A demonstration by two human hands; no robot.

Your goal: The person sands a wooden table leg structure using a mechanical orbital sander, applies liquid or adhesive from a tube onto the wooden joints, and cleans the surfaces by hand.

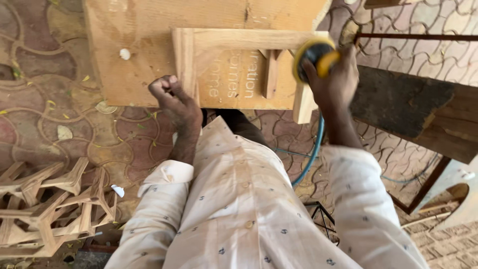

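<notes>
A small wooden frame piece (239, 69) with faint pale lettering on its panel lies on a large light wooden board (144, 30). My left hand (172, 99) is closed around the frame's left rail near its lower corner, pressing it in place. My right hand (333, 79) grips a round power sander (314, 56) with a yellow and black body, held against the frame's right edge. A blue hose (312, 152) runs down from the tool behind my right forearm.
A pile of unfinished wooden frame parts (47, 209) lies at the lower left on patterned paving. A dark weathered plank (403, 102) and a metal-framed stand (423, 187) are at the right. A curved white wooden piece (455, 192) sits lower right.
</notes>
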